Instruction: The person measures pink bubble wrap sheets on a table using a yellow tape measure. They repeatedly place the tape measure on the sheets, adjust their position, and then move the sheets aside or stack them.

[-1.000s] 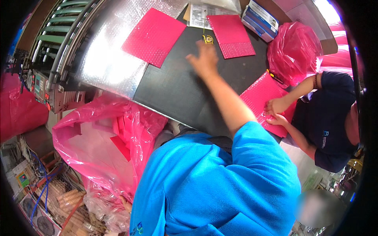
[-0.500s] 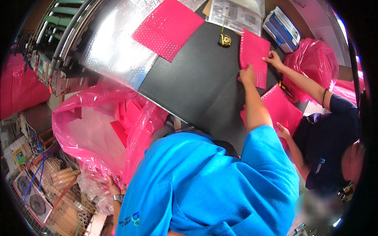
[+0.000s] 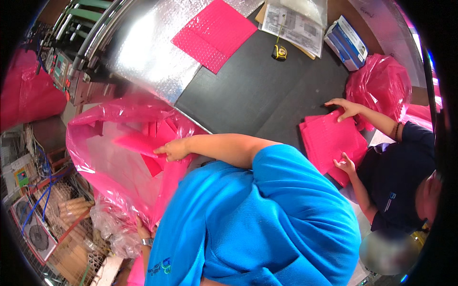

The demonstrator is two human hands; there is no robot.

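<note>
My right hand (image 3: 174, 148) is over the mouth of a large pink plastic bag (image 3: 78, 157). Its fingers pinch the edge of a pink bubble-wrap sheet (image 3: 136, 142), which is blurred by motion. Inside the bag lie several more pink pieces (image 3: 151, 164). Low on the left, my left hand (image 3: 142, 229), with a watch at the wrist, grips the bag's near rim; some of its fingers are hidden. A co-worker's two hands (image 3: 350, 109) are at a stack of pink bubble-wrap sheets (image 3: 329, 138) on the right of the black table (image 3: 238, 102).
Another pink bubble-wrap sheet (image 3: 214, 35) lies on silvery bubble wrap (image 3: 138, 57). A tape measure (image 3: 279, 52), papers (image 3: 293, 28) and a blue-white box (image 3: 347, 43) are at the back. A machine with rollers (image 3: 90, 28) stands far left, a bundled pink bag (image 3: 379, 88) far right.
My right hand has swung left from the co-worker's side to the bag, carrying a pink bubble-wrap sheet. The co-worker's hands have lowered to the stack. My left hand stays at the bag.
</note>
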